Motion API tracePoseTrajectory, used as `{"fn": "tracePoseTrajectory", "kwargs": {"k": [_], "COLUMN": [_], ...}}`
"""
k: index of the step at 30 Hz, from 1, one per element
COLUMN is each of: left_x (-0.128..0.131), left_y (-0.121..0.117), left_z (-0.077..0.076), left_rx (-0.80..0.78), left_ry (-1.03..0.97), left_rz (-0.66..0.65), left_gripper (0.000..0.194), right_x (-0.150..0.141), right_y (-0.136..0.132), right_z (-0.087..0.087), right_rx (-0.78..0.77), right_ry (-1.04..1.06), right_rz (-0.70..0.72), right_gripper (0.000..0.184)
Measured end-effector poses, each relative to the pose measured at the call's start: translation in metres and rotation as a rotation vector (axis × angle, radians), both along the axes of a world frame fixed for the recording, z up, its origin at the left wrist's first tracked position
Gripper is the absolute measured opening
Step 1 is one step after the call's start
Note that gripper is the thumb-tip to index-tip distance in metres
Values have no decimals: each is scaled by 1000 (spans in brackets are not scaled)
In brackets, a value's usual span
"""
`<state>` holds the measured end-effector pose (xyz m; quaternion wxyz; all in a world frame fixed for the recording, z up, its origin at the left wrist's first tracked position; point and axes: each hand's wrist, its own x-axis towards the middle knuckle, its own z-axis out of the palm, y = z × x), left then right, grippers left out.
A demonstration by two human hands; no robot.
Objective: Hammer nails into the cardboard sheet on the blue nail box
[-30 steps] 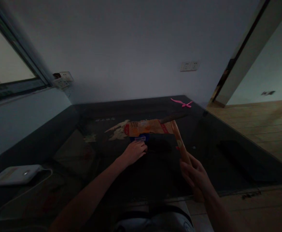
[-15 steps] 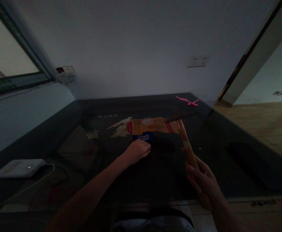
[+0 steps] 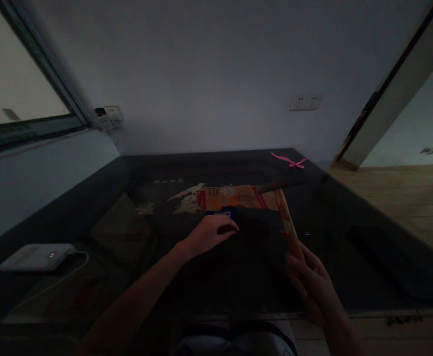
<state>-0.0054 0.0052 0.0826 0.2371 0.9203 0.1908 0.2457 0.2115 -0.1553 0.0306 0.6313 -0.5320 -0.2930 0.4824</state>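
My right hand is wrapped round the wooden handle of a tool with a small pale label. A long dark bar crosses its upper end, like a pick or hammer head, and overlaps an orange-brown printed packet with red ends. My left hand is just in front of a blue packet, partly covering it. Its fingers are curved, with a gap between them and the thumb and nothing visible inside. Whether it touches the blue packet I cannot tell.
The dark tabletop meets the wall at the back. A white device with a cable lies at left, a pink ribbon at back right. A black flat object is at right. Wall sockets are above the table.
My left hand has gone from closed fingers at the blue packet to curved, parted ones, covering more of that packet. My right hand keeps its hold on the tool. The view has shifted slightly.
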Motion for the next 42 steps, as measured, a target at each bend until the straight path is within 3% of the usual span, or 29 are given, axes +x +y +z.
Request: {"fn": "tracePoseTrajectory", "kwargs": {"k": [3,7,10,15,20,29,34,38,42], "left_x": [-5,-3,6,24,28,25,23,24,25], "left_y": [10,45,77,108,110,112,113,113,110], "left_z": [14,24,20,1,-9,-11,-13,-13,-12], "left_rx": [2,26,-41,-144,-203,-174,-200,-190,-182], "left_ry": [-175,-370,-453,-463,-411,-385,-380,-392,-390], "left_rz": [116,328,413,393,394,379,363,359,359], "left_gripper": [10,9,10,15,16,14,13,13,11], "right_x": [-2,-2,-2,-4,-4,-7,-4,-4,-6], "right_y": [0,2,2,1,2,2,9,23,38], "right_z": [1,4,4,3,3,6,9,26,57], "right_rx": [-27,-22,-19,-19,-30,-69,-44,-16,22], "right_ry": [4,-3,-28,-72,-84,-95,-147,-207,-358], "right_rz": [-23,15,22,38,41,31,110,204,207], "right_gripper": [52,50,51,55,55,57,54,55,53]}}
